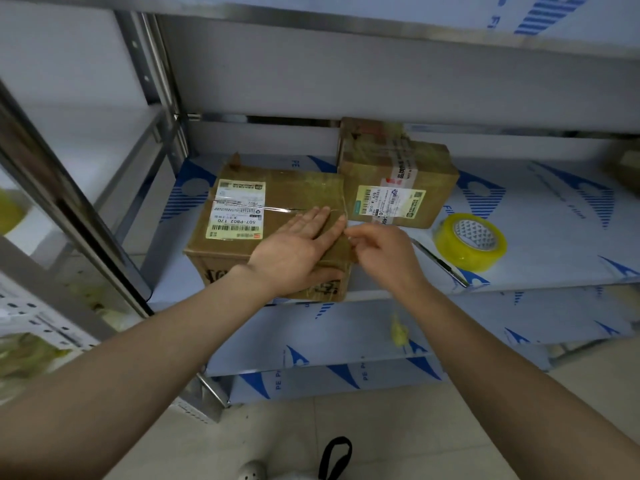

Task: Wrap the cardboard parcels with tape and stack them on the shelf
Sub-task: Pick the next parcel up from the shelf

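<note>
A cardboard parcel (242, 202) with a white and yellow label lies on the metal shelf (554, 216). My left hand (298, 247) presses flat on its top, fingers straight. My right hand (377, 251) sits at the parcel's right edge, fingers curled, pinching what looks like a strip of clear tape near the corner. A second taped parcel (394, 181) with a label stands behind and to the right, touching the first. A roll of yellowish clear tape (469, 242) lies flat on the shelf to the right.
A shiny steel upright (86, 216) rises on the left. Another shelf board (346, 15) hangs overhead, and a lower board (311, 341) lies beneath. A small yellowish scrap (398, 330) rests on the lower board. A black strap (334, 455) shows on the tiled floor.
</note>
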